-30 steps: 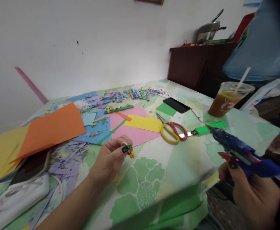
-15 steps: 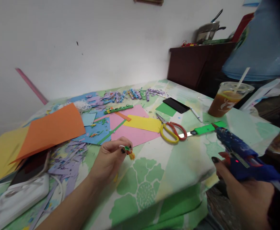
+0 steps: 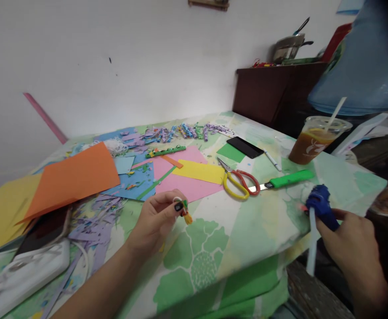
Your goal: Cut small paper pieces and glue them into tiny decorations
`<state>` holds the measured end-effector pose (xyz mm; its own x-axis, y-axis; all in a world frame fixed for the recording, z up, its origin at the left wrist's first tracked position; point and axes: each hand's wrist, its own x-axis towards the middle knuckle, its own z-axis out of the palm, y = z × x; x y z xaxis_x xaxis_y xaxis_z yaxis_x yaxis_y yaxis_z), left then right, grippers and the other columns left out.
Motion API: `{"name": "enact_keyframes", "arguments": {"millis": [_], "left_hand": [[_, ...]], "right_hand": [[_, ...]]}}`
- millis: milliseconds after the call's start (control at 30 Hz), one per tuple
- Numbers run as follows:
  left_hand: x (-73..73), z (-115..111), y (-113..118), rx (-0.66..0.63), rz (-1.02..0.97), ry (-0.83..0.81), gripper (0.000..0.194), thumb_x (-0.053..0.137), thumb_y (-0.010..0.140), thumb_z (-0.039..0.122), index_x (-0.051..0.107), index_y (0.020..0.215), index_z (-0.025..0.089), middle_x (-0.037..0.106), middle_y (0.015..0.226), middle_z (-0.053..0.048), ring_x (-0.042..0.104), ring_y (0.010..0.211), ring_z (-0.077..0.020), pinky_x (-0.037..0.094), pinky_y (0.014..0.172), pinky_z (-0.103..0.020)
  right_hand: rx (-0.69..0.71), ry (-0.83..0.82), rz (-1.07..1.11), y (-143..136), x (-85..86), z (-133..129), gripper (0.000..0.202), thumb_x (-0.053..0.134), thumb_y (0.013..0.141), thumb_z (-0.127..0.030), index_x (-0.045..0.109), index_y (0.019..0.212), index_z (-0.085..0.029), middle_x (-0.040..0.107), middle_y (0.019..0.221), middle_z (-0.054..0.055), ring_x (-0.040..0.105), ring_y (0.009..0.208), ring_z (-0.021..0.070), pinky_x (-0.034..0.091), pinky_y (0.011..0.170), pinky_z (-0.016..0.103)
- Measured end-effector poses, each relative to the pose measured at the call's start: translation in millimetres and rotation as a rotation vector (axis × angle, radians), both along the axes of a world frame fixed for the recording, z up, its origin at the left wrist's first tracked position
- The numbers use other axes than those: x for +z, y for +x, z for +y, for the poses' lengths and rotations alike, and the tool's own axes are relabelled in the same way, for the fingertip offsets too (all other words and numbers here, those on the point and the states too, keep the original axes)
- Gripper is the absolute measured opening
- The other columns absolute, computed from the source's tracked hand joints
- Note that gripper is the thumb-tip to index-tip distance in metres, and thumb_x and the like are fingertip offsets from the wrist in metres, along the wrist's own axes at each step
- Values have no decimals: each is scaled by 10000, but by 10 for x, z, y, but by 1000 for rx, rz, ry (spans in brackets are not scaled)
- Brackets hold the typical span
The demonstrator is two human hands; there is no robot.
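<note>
Between the thumb and fingers of my left hand [image 3: 157, 217] is a small paper craft piece [image 3: 186, 213], green and orange-yellow, with a white loop of string at its top. My right hand [image 3: 350, 239] is wrapped round a blue hot glue gun [image 3: 320, 206] at the table's right edge. A glue stick [image 3: 311, 243] sticks out of the gun's back toward me, and the nozzle is hidden. Scissors [image 3: 238, 181] with one yellow and one red handle lie between the hands, farther back. Beside them rests a green utility knife [image 3: 290, 178] with its blade out.
An iced drink cup [image 3: 313, 141] with a straw stands at the right edge. A black phone [image 3: 245, 147] lies behind the scissors. Orange paper [image 3: 77, 181], yellow paper [image 3: 199, 171] and purple scraps [image 3: 94, 226] spread leftward. A white power strip [image 3: 31, 274] sits at near left.
The glue gun has turned from pointing up-left to having its back and glue stick face me, and has come lower. My left hand has moved slightly right, still pinching the paper piece.
</note>
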<state>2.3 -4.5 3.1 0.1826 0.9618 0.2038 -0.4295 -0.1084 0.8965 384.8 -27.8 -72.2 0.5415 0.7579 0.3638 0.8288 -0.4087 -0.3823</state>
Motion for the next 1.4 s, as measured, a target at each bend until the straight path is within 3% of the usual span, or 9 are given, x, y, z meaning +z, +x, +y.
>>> {"name": "enact_keyframes", "arguments": {"millis": [167,367,600,767,900,1033,1100,1233,1400], "left_hand": [[-19,17,-2,-33,-29,-14,114,716,748,225,657,669,168,538,660,5,473,658,-115,388,620,-238],[-11,19,18,-34,-55,-49,138,707,728,212,614,640,161,508,635,13,457,639,-115,361,603,-238],[22,3,17,-39,-65,-47,166,723,711,223,605,614,160,490,619,13,446,623,-115,373,597,-241],[28,-14,24,-21,-42,-32,139,734,741,234,665,643,162,528,644,4,476,656,-113,403,612,-234],[14,-18,35,-28,-41,22,58,780,717,256,746,706,210,578,687,-7,524,700,-122,454,640,-244],[-1,-15,33,-13,3,57,37,799,698,256,773,712,234,583,677,-16,536,692,-129,449,618,-249],[-4,-14,28,-18,20,83,36,803,693,250,781,719,239,581,673,-18,532,687,-129,444,619,-254],[-9,-24,11,-38,64,114,34,797,698,245,788,731,248,564,667,-19,536,698,-143,456,636,-278],[-18,-46,-4,-75,110,145,41,767,735,230,789,758,256,553,693,-18,527,734,-147,457,671,-281]], "right_hand": [[40,35,-16,96,-12,72,624,421,807,-488,559,1161,7,538,980,251,457,1130,422,420,855,458],[39,137,-33,65,148,257,548,628,766,-399,585,1179,-41,554,957,210,510,1105,374,445,826,399],[76,178,-82,-105,169,255,567,630,777,-396,562,1204,-29,598,1026,249,520,1109,400,435,872,445],[-64,330,-115,-252,238,137,466,663,750,-372,638,1116,-85,579,1089,253,509,1123,424,396,886,539],[229,644,6,-761,431,-9,193,647,791,-278,665,940,-157,621,979,142,562,1034,310,403,941,462],[806,580,467,-1500,633,-133,94,604,840,-163,642,910,-213,596,940,69,584,891,218,461,791,380],[988,565,615,-1807,729,-157,140,589,839,-106,645,914,-211,594,893,56,584,857,199,472,752,355],[1104,623,751,-2170,877,-166,139,585,821,-74,656,859,-188,592,818,45,586,799,181,499,686,328],[1093,641,775,-2290,884,-190,155,582,779,-34,647,836,-163,601,805,51,587,787,179,506,697,339]]}}
